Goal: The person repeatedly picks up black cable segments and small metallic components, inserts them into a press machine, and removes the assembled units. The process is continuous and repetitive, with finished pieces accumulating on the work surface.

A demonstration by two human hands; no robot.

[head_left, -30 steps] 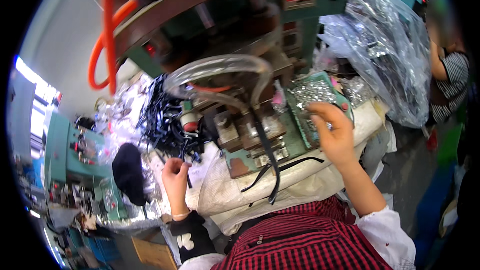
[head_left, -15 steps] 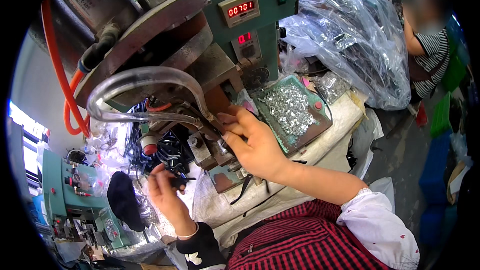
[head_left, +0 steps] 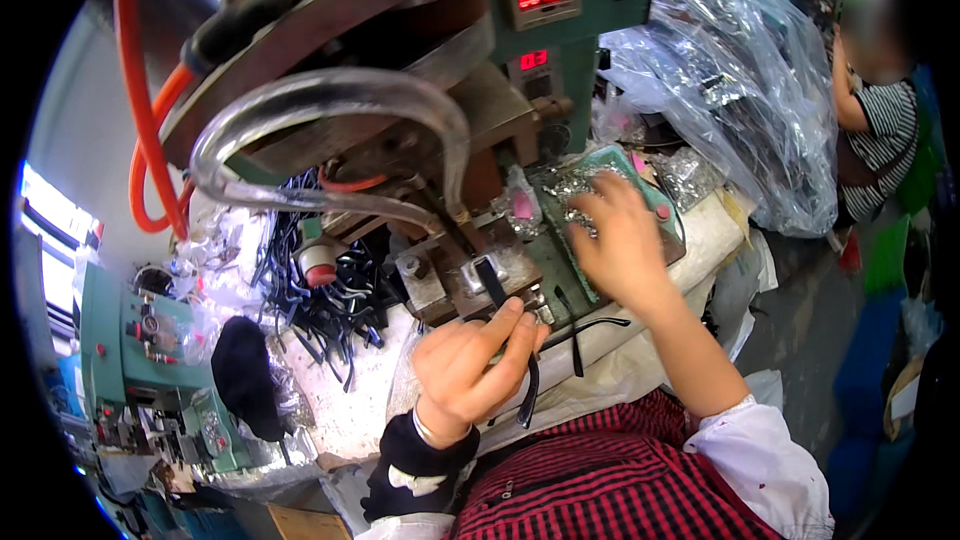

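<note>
My left hand [head_left: 465,370] is closed in a pinch on a black glasses temple [head_left: 488,278]. The temple's straight end lies on the metal fixture [head_left: 430,275] of the press; a curved black tip shows below my fingers. Over the green tray [head_left: 585,290] my right hand [head_left: 620,245] reaches down among small silvery metal pieces [head_left: 572,183]. Motion smears its fingers, and whether they hold any piece is hidden. Between my hands, more thin black temples [head_left: 576,345] lie at the tray's near edge. A clear looped tube [head_left: 320,90] arches above the fixture.
Left of the fixture are a red button [head_left: 318,268] and a heap of black temples [head_left: 350,305]. Orange hoses [head_left: 140,140] hang at the left. A big clear plastic bag [head_left: 730,90] stands behind the tray. At the far right is a person in a striped top [head_left: 885,125].
My right hand has left the press fixture and moved right to the tray. My left hand has come from the left to the fixture, placing a temple there. The view has shifted slightly.
</note>
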